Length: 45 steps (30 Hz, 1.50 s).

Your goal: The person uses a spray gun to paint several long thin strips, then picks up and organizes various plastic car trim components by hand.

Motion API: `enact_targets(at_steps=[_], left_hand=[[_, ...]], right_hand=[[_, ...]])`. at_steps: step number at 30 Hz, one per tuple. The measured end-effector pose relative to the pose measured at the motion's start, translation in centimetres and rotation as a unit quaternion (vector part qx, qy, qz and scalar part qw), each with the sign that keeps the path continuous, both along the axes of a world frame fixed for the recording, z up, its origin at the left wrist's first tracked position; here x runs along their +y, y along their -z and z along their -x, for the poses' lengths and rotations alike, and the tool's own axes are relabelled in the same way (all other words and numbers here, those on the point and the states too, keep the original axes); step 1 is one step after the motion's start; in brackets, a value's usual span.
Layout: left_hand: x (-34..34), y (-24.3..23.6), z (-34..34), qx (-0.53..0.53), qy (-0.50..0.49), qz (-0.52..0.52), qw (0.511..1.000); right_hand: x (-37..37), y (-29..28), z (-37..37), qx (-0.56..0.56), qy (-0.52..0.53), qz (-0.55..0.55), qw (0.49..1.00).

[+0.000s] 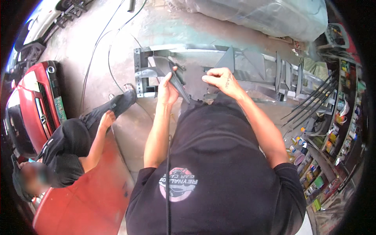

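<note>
My left hand [167, 93] grips a dark grey, pointed flat panel [172, 76], its thumb along the near edge. The panel is tilted above a metal frame rack [143, 73]. Off to the right of it, my right hand [222, 80] is raised with thumb and fingertips pinched together, apart from the panel. Whatever those fingertips may hold is too small to make out. On the rack beyond my right hand stand a grey triangular panel [226, 60] and several narrow grey pieces [288, 74].
At left a person in dark clothes [68, 137] sits by a red panel [90, 188], near a red car [37, 105]. Plastic sheeting [270, 17] covers something large at the back. Black rods [313, 98] and shelves of cans [333, 137] line the right. Cables [92, 51] cross the floor.
</note>
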<state>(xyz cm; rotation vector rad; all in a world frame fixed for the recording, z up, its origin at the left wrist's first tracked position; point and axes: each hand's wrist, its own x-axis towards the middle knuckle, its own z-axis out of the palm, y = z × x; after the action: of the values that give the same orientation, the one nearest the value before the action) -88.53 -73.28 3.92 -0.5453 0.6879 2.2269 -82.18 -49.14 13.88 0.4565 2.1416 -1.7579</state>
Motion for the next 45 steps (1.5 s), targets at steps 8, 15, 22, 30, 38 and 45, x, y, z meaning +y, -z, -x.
enact_targets(at_steps=[8, 15, 22, 30, 38, 45], left_hand=[[-0.4, -1.4, 0.7, 0.079, 0.102, 0.167, 0.978], [1.0, -2.3, 0.1, 0.079, 0.163, 0.193, 0.964], [-0.2, -1.9, 1.6, 0.042, 0.190, 0.229, 0.954], [-0.6, -0.7, 2.5, 0.035, 0.253, 0.210, 0.944], [-0.8, 0.7, 2.0, 0.011, 0.260, 0.210, 0.943], [-1.5, 1.0, 1.2, -0.005, 0.216, 0.213, 0.953]], right_hand=[[1.7, 0.4, 0.4, -0.016, 0.038, -0.043, 0.998], [-1.9, 1.8, 0.7, 0.047, -0.026, -0.090, 0.994], [-0.1, 1.1, 0.0, 0.307, -0.146, -0.427, 0.838], [-1.6, 2.3, 0.0, 0.340, -0.295, -0.448, 0.773], [-1.4, 3.4, -0.7, 0.371, -0.328, -0.428, 0.756], [-0.4, 1.5, 1.8, 0.405, -0.226, -0.436, 0.771]])
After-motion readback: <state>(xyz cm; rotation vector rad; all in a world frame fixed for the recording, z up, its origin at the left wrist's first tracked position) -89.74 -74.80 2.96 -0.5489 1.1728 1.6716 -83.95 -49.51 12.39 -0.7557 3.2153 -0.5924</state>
